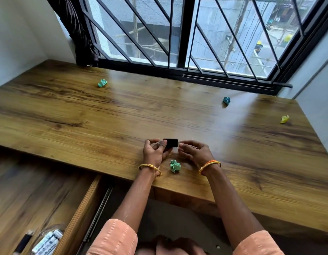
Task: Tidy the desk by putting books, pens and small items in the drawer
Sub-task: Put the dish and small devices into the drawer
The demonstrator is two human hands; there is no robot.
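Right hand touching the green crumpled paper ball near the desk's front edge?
Apart. The head view shows bare wood between the right hand and the green crumpled paper ball; its fingertips are on the small black box.

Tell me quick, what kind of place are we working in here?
Likely a home study corner: a long wooden desk built under a barred window, with an open drawer below holding pens.

Daylight entering through barred window, lighting scene evenly. Pale glare streaking across desk toward right. Soft shadows lying under hands. Wide-angle lens bending desk edges and window frame. Drawer at lower left smearing with blur.
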